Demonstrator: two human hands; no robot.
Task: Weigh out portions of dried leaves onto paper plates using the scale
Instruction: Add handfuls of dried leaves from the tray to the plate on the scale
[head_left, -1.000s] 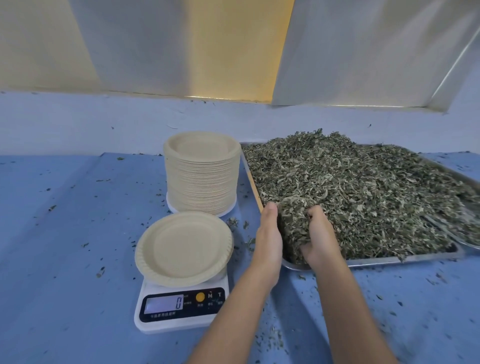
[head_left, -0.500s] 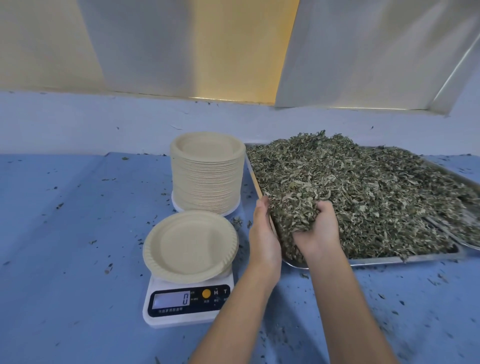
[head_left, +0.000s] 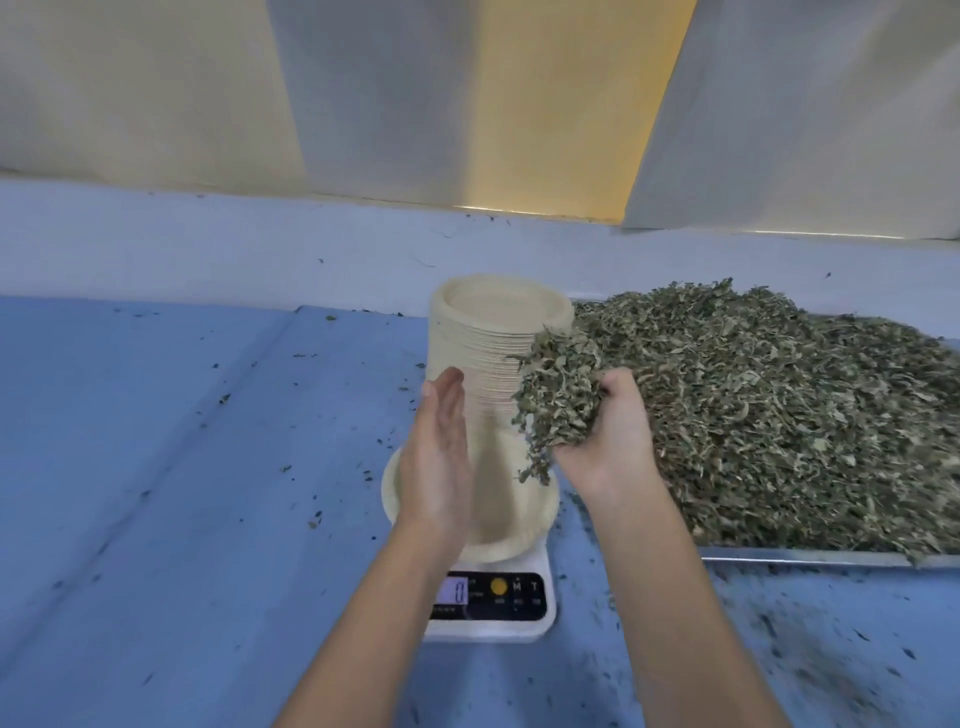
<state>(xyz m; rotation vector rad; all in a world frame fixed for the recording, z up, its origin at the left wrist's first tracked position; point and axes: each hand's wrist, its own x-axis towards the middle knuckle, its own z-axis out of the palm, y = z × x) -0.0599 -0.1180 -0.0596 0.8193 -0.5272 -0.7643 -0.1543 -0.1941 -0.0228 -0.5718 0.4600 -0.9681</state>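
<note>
Right hand (head_left: 605, 441) is cupped, fingers curled up round a clump of dried grey-green leaves (head_left: 561, 400). It is held in the air over the right side of the round beige paper plate (head_left: 524, 525). A few leaves dangle off the clump's bottom toward the plate.

Left hand (head_left: 439, 467) is flat and open, fingers straight and together, palm turned toward the clump, holding nothing. It hovers over the plate's left half, with a gap between it and the leaves.

The plate sits on the white digital kitchen scale (head_left: 493, 618). What shows of the plate between the hands looks bare; the rest is hidden behind the left hand or blurred. The scale display (head_left: 457, 592) reads 0.

Just behind the scale is a tall stack of beige paper plates (head_left: 493, 322). Right of it is a shallow metal tray (head_left: 831, 558) heaped with a big pile of dried leaves (head_left: 753, 415). Cannot tell whether the stack touches the tray. All of this is on a blue table (head_left: 182, 467) speckled with leaf crumbs (head_left: 223, 399).

Progress, as a judgement: this portion is early. A handful is lifted but not yet dropped, and the zero suggests nothing is weighed yet. No filled plates are in view, so the count of finished portions is unknown. Left to do: drop the leaves, adjust to weight, set the plate aside, repeat. With the stack and pile both large, much looks left.
</note>
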